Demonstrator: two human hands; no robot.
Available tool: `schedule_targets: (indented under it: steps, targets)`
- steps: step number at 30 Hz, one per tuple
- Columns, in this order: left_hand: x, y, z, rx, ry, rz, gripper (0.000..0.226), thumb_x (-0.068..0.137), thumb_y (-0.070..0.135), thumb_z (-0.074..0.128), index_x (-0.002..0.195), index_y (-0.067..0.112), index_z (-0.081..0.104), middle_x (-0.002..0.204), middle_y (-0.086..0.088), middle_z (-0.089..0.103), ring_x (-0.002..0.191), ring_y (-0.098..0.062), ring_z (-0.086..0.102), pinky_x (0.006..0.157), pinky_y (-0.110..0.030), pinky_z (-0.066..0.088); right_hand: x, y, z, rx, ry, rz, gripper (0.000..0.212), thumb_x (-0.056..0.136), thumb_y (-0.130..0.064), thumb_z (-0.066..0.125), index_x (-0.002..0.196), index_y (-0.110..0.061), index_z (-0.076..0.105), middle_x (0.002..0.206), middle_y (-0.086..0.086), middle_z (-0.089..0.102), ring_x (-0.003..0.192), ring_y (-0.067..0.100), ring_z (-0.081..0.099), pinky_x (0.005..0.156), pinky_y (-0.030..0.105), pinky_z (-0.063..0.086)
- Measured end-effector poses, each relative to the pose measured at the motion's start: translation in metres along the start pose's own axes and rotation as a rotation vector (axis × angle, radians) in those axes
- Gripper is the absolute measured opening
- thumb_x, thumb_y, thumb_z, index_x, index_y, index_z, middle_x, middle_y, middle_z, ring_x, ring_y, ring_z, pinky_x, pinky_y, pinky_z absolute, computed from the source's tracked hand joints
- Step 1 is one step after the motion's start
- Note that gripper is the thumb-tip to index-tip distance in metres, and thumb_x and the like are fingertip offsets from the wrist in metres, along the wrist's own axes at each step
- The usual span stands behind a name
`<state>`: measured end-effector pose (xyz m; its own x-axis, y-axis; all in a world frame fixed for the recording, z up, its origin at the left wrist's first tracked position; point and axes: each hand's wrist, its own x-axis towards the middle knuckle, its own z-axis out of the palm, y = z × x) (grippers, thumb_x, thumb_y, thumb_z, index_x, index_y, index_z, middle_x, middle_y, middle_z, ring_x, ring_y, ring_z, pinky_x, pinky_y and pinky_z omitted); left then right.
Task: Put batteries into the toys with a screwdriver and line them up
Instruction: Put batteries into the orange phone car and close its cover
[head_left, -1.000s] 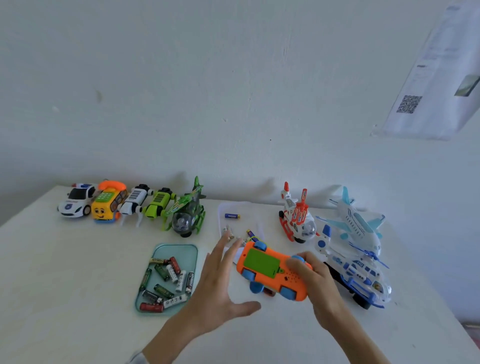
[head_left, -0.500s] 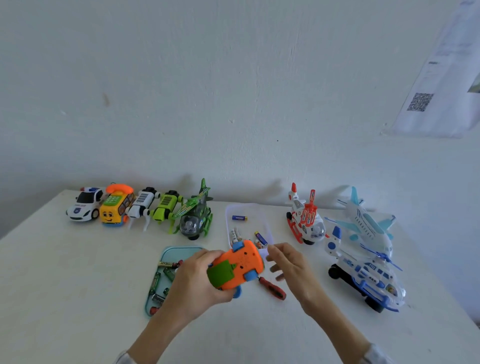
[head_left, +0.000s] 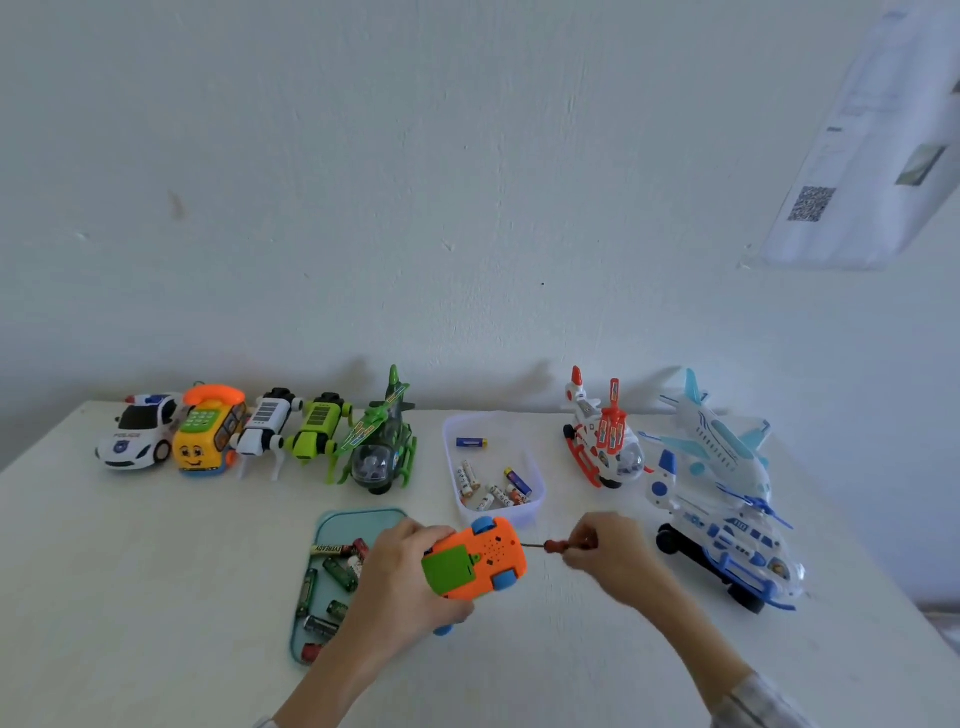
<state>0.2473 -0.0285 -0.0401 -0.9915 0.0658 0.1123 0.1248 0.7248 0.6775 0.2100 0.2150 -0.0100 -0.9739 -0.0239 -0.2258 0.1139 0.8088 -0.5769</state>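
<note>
My left hand (head_left: 397, 582) grips an orange toy car (head_left: 480, 558) held belly-up above the table, its green battery cover and blue wheels facing me. My right hand (head_left: 605, 545) pinches a red-handled screwdriver (head_left: 563, 545), whose tip points left at the car's right side. A clear tub (head_left: 535, 506) with several batteries stands just behind the car. A teal tray (head_left: 363, 517) with several used batteries lies under my left wrist, partly hidden.
Along the back left stand a police car (head_left: 137, 431), a yellow phone bus (head_left: 208, 431), a white robot dog (head_left: 265, 426), a green robot dog (head_left: 317, 428) and a green helicopter (head_left: 382, 441). At right are a red-white helicopter (head_left: 602, 436), a light-blue plane (head_left: 719, 436) and a blue-white plane (head_left: 727, 540).
My left hand took the orange car from my right hand. My right hand picked the screwdriver up off the table and brought its tip to the car.
</note>
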Motion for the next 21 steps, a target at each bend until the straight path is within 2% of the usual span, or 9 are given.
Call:
schedule_targets:
  steps: [3,5,7,9,13,17,19,21]
  targets:
    - [0.000,0.005,0.007,-0.027,-0.066,-0.013,0.059,0.054,0.045,0.084,0.107,0.039,0.057,0.093,0.014,0.044,0.087,-0.004,0.047,0.072,-0.019,0.042,-0.020,-0.023,-0.038,0.129,0.129,-0.066,0.012,0.085,-0.023,0.068,0.083,-0.015,0.061,0.076,0.001,0.066,0.062,0.014,0.057,0.061,0.026,0.049]
    - [0.001,0.008,0.011,-0.049,-0.090,0.005,0.060,0.057,0.043,0.084,0.111,0.032,0.060,0.093,0.012,0.045,0.085,-0.004,0.049,0.069,-0.014,0.041,-0.033,-0.041,-0.054,0.194,0.263,-0.150,0.013,0.086,-0.029,0.066,0.081,-0.017,0.061,0.072,-0.003,0.069,0.058,0.010,0.056,0.060,0.030,0.050]
    - [0.003,0.007,0.014,-0.098,-0.100,0.015,0.066,0.058,0.041,0.086,0.117,0.025,0.062,0.095,0.011,0.048,0.084,-0.004,0.052,0.067,-0.011,0.042,-0.043,-0.058,-0.057,0.290,0.401,-0.217,0.016,0.089,-0.031,0.061,0.080,-0.018,0.060,0.066,-0.005,0.069,0.050,0.003,0.051,0.056,0.028,0.047]
    - [0.005,0.004,0.017,-0.149,-0.101,0.021,0.075,0.055,0.044,0.086,0.123,0.022,0.062,0.099,0.010,0.052,0.088,-0.002,0.054,0.069,-0.009,0.043,-0.048,-0.071,-0.051,0.386,0.480,-0.259,0.017,0.092,-0.029,0.057,0.079,-0.018,0.057,0.065,-0.005,0.068,0.052,0.002,0.055,0.056,0.025,0.046]
    - [0.004,0.001,0.020,-0.246,-0.108,0.031,0.092,0.048,0.062,0.076,0.130,0.023,0.060,0.104,0.013,0.053,0.095,-0.001,0.056,0.079,-0.022,0.050,-0.050,-0.079,-0.024,0.430,0.548,-0.346,0.017,0.092,-0.024,0.058,0.079,-0.014,0.053,0.068,0.004,0.067,0.064,0.022,0.061,0.060,0.036,0.049]
    - [0.001,-0.002,0.021,-0.311,-0.077,0.015,0.097,0.049,0.067,0.075,0.132,0.021,0.058,0.107,0.010,0.053,0.098,-0.002,0.056,0.080,-0.021,0.051,-0.048,-0.080,-0.002,0.380,0.548,-0.406,0.024,0.091,-0.031,0.057,0.078,-0.013,0.048,0.064,0.009,0.063,0.058,0.024,0.058,0.054,0.036,0.044]
    - [0.000,-0.004,0.021,-0.346,-0.076,0.004,0.095,0.051,0.064,0.077,0.133,0.019,0.057,0.107,0.008,0.052,0.098,-0.004,0.056,0.081,-0.021,0.051,-0.047,-0.080,0.004,0.331,0.547,-0.437,0.024,0.091,-0.030,0.057,0.077,-0.016,0.044,0.058,0.010,0.060,0.050,0.016,0.051,0.049,0.029,0.040]
    - [-0.002,-0.005,0.020,-0.373,-0.077,0.000,0.095,0.052,0.063,0.077,0.134,0.019,0.057,0.107,0.007,0.052,0.098,-0.005,0.057,0.081,-0.021,0.051,-0.045,-0.080,0.007,0.304,0.556,-0.454,0.022,0.092,-0.022,0.059,0.078,-0.018,0.042,0.055,0.009,0.056,0.052,0.015,0.046,0.045,0.020,0.033]
